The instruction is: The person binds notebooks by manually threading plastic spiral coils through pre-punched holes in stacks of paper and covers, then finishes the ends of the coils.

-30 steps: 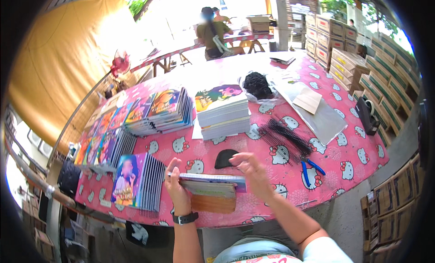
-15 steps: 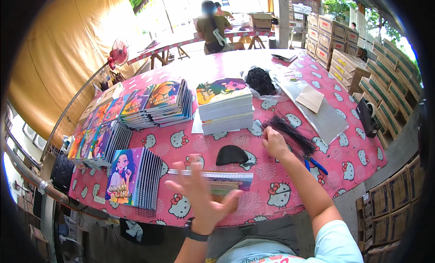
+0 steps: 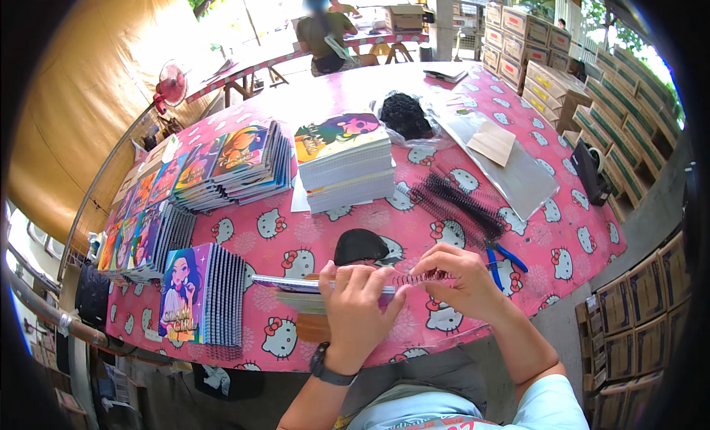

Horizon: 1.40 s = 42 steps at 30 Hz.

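My left hand (image 3: 360, 300) is closed over a notebook (image 3: 285, 284) near the table's front edge, fingers along its top and thumb on the near side. Pinched in my right hand (image 3: 470, 286) is a dark spiral binding coil (image 3: 423, 277), its end at the notebook's right end. The hands hide much of the notebook's right part; below it shows a brown wooden-looking piece (image 3: 313, 328). A black rounded pad (image 3: 360, 246) lies just beyond my left hand. Past my right hand are a pile of black coils (image 3: 462, 208) and blue-handled pliers (image 3: 510, 257).
Spiral-bound notebooks (image 3: 185, 297) stand stacked at the left, with a thick stack of notebooks (image 3: 344, 163) in the middle. Beyond it sits a black bundle in plastic (image 3: 405, 118). Right of that lies a clear plastic sheet (image 3: 518, 180). Cartons (image 3: 525, 34) and a seated person (image 3: 325, 38) are farther off.
My right hand has come from the coil pile to the notebook's right end with a coil. My left hand, spread in the air before, has closed on the notebook. The whole view has shifted slightly.
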Available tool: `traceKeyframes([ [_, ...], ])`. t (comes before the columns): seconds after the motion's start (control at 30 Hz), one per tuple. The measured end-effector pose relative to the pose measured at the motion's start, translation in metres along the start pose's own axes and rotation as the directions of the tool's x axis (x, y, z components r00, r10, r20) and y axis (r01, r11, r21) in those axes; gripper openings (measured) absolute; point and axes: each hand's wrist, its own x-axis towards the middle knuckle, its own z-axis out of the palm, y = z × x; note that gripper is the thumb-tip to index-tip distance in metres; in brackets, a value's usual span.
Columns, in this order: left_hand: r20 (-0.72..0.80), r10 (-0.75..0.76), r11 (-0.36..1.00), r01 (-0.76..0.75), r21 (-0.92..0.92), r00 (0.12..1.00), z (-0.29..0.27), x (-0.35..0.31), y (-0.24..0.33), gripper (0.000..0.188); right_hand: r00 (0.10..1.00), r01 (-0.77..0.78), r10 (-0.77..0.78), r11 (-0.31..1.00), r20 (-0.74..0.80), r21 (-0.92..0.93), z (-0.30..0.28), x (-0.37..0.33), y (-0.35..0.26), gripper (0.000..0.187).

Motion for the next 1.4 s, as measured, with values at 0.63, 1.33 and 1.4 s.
traceKeyframes([
  [0.63, -0.08, 0.069, 0.942, -0.091, -0.323, 0.994, -0.022, -0.004, -0.018, 0.011, 0.983, 0.152, -0.149, 0.988, 0.104, -0.02, -0.001, 0.008, 0.007, 0.034],
  [1.33, 0.062, 0.066, 0.997, -0.063, -0.052, 0.996, -0.015, -0.004, -0.02, 0.014, 0.749, 0.371, -0.116, 0.889, 0.652, -0.268, 0.087, 0.107, 0.115, 0.036],
  [1.4, 0.019, 0.049, 0.995, -0.047, -0.087, 0.999, -0.017, 0.001, -0.013, 0.014, 0.721, 0.354, -0.028, 0.874, 0.693, -0.333, 0.083, 0.109, 0.116, 0.044],
])
